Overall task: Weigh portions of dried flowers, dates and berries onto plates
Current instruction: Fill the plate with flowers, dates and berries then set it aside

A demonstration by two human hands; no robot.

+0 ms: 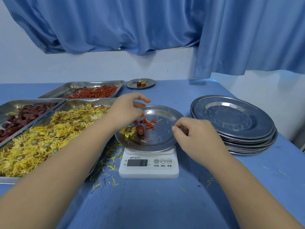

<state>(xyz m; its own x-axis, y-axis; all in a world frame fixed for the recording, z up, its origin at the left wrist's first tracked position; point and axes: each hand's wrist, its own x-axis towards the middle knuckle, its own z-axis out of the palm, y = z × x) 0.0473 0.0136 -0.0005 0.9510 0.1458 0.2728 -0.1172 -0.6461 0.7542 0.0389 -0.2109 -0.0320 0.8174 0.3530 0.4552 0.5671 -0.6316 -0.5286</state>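
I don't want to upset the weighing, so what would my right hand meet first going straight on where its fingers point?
Probably the rim of the plate on the scale; the right hand has its fingers aimed there, though depth is unclear.

Forearms (pixel 66 162), left hand (pixel 127 108) and right hand (pixel 196 134) are bare.

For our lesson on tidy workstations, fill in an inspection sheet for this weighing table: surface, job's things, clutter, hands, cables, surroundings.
Surface: blue table.
Job's things: plate on scale, holding a flower, a date and berries; three filled trays at left; plate stack at right; small plate, filled, at back.
Clutter: loose petals beside the scale.
Hands: left hand above the plate, a berry at its fingertips; right hand curled at the plate's right rim; grips unclear.
Cables: nothing seen.
Surroundings: blue curtains, white wall.
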